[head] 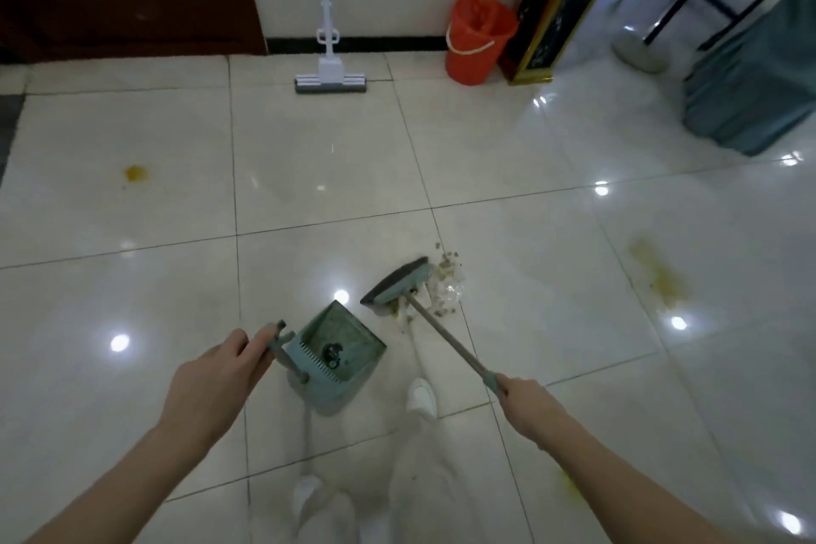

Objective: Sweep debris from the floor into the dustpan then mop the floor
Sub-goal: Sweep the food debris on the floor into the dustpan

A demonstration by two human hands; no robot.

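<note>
Our left hand [221, 371] holding the dustpan [340, 349], right hand [525, 402] clasping the broom [397, 283], we should pull debris [446, 283] beyond our fingers back into the pan.

One broom [397, 285], one dustpan [353, 325], one mop [330, 80], one bucket [469, 67].

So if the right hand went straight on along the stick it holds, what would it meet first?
Probably the grey-green brush head of its own broom; the right hand points along the handle to it. Beyond lies bare glossy tile, depth unclear.
</note>
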